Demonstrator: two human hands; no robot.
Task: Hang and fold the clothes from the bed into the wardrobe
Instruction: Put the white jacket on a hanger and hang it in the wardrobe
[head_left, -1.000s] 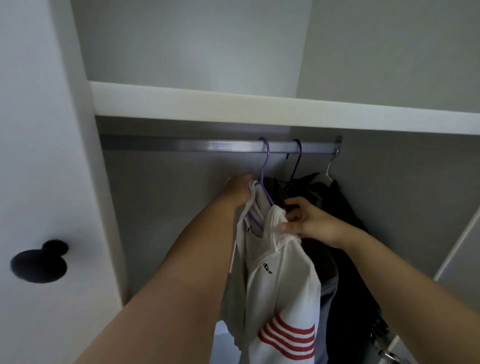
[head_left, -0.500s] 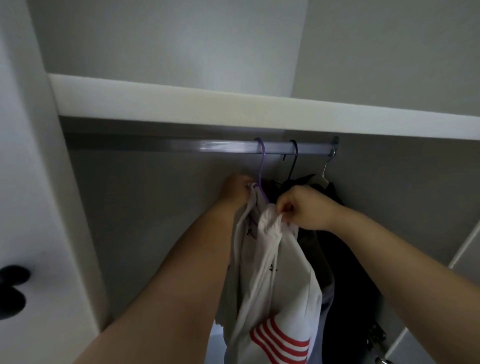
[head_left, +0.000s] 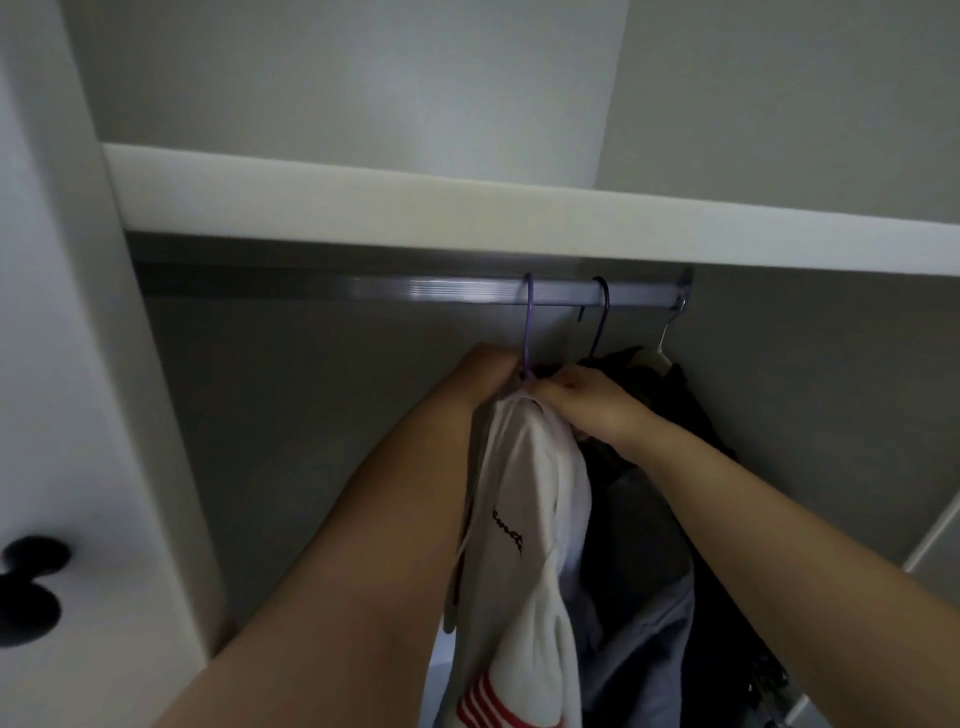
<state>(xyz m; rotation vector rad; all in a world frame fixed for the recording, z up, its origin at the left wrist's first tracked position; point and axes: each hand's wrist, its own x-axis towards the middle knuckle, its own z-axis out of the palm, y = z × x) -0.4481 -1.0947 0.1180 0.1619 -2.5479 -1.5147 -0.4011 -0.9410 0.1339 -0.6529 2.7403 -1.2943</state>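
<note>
Hanging mid-frame, the white shirt (head_left: 540, 493) drapes the purple hanger (head_left: 529, 322) hooked on the rail (head_left: 363, 288). The right hand (head_left: 587, 400) pinches its collar; whether the left hand (head_left: 488, 369) behind it grips anything is hidden. Seating both shoulders evenly before releasing seems wise.

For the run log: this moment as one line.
white shirt: on purple hanger, hooked on rail | left hand: at hanger neck | right hand: pinches shirt top | dark clothes: alongside

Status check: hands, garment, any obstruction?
Left hand at neck of purple hanger, grip hidden. Right hand pinches collar of white shirt. Hanger hooked on rail. Dark clothes crowd right.
</note>
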